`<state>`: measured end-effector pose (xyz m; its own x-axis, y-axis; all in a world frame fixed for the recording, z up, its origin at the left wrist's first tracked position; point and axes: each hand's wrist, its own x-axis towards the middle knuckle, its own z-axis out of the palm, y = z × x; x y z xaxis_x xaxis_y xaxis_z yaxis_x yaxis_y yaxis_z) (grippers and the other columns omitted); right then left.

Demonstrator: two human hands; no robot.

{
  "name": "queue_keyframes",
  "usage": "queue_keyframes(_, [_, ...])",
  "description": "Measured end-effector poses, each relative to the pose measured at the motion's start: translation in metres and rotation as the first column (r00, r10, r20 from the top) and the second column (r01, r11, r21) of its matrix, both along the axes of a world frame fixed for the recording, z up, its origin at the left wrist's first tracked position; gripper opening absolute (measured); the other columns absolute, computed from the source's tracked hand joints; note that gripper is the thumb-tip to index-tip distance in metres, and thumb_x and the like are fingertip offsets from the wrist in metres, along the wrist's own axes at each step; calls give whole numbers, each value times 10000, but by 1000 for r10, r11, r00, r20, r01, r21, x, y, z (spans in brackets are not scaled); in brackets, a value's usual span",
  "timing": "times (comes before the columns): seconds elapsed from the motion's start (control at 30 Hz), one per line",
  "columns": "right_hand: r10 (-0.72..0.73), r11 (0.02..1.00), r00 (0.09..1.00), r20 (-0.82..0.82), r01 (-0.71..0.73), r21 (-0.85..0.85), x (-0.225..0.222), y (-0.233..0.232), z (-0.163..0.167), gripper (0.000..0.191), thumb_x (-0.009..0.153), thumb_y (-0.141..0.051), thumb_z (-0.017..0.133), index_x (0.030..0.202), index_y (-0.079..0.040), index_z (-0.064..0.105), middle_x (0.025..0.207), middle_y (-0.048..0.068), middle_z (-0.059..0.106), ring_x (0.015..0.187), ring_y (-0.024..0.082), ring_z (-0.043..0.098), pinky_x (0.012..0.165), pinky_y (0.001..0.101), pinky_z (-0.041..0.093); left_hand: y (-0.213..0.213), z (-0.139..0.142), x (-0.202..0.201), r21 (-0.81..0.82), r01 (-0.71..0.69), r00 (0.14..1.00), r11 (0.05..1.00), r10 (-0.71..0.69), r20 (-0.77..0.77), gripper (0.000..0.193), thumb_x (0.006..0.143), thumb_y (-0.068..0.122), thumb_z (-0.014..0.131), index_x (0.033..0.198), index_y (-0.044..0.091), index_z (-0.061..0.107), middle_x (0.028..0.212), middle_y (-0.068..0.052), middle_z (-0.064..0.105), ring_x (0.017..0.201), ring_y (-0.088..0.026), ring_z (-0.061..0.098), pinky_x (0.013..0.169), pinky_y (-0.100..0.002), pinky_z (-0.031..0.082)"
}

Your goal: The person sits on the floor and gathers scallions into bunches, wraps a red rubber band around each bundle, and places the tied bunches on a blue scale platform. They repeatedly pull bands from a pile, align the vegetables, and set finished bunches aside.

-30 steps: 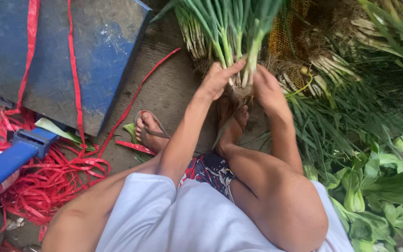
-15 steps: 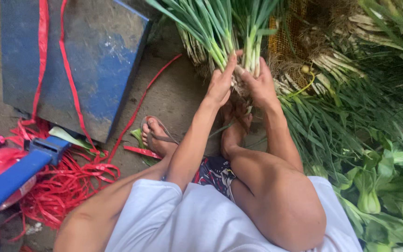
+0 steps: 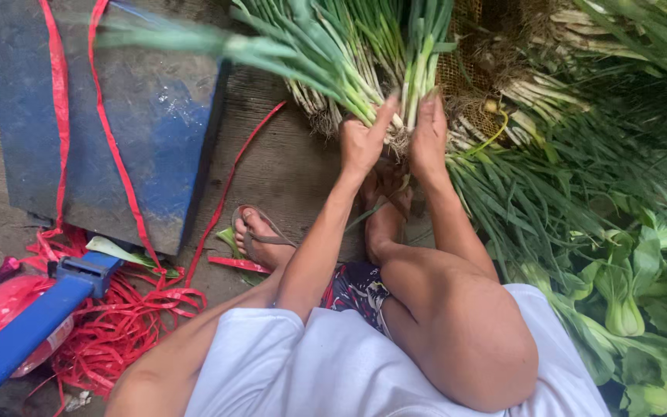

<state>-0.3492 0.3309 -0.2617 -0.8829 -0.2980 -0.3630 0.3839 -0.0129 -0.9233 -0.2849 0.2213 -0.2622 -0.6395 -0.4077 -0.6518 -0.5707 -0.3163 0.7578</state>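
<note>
Scallions (image 3: 364, 69) now stand in a tighter gathered bunch than 1 second ago, their pale stalk ends pressed between both hands at the far middle of the scene, so the bundle looks squared up and held together near the roots. The left hand (image 3: 360, 143) is curled against the bunch's left side, fingers partly closed, forefinger stretched up along the stalks. The right hand (image 3: 428, 139) lies flatter on the right side, fingers together and extended, palm pressing inward. Long green blades fan up and to the left, blurred at the tips; the stalks are smooth and whitish, ending in tangled brown roots. More loose scallions (image 3: 550, 193) lie heaped to the right, with broad-leaved greens (image 3: 642, 293) nearer. On the left, a scuffed blue metal platform (image 3: 117, 131) sits on the concrete, with glossy red plastic strapping (image 3: 117, 324) coiled near it.
</note>
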Motion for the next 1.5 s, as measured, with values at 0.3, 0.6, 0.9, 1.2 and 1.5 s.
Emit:
queue_keyframes(0.3, [148, 988, 950, 274, -154, -2, 0, 11, 2, 476, 1082, -240, 526, 1485, 0, 446, 1303, 105, 647, 1121, 167, 628, 968, 334, 509, -3, -11, -5, 280, -179, 937, 943, 251, -244, 372, 920, 315, 826, 1030, -26, 726, 833, -56, 681, 658, -104, 561, 582, -252, 446])
queue_keyframes(0.6, [173, 983, 929, 326, -145, -109, 3, 7, 3, 417, 1007, -275, 707, 1314, -9, 612, 1107, 62, 723, 907, 140, 686, 784, 297, 578, -15, 1, -8, 333, 18, 976, 943, 55, -209, 347, 864, 336, 812, 1020, 35, 742, 828, 2, 721, 677, -65, 633, 570, -227, 499])
queue_keyframes(0.9, [147, 945, 989, -1, -141, 294, -19, 11, 10, 503, 1138, -470, 442, 938, -55, 641, 724, -57, 532, 655, 45, 418, 574, 259, 350, 11, -7, 2, 425, -163, 901, 891, 310, -304, 320, 936, 255, 790, 1132, 5, 752, 975, -29, 747, 812, -67, 636, 699, -227, 497])
queue_keyframes(1.2, [372, 843, 927, -47, -316, 435, -2, 17, 36, 280, 1071, -274, 585, 1133, -9, 649, 793, -8, 591, 685, 65, 501, 582, 265, 417, 4, -9, -2, 429, -230, 927, 874, 330, -176, 427, 906, 319, 819, 1125, -42, 756, 988, -115, 766, 816, -138, 681, 700, -271, 540])
queue_keyframes(1.5, [445, 563, 894, 47, -320, 762, 4, 25, 0, 497, 1234, -358, 416, 1030, 17, 671, 725, 118, 592, 672, 221, 603, 702, 381, 445, 2, -4, 0, 741, 61, 904, 669, 278, -325, 482, 890, 143, 758, 1338, 25, 629, 1262, -65, 710, 1186, -161, 648, 1049, -317, 501])
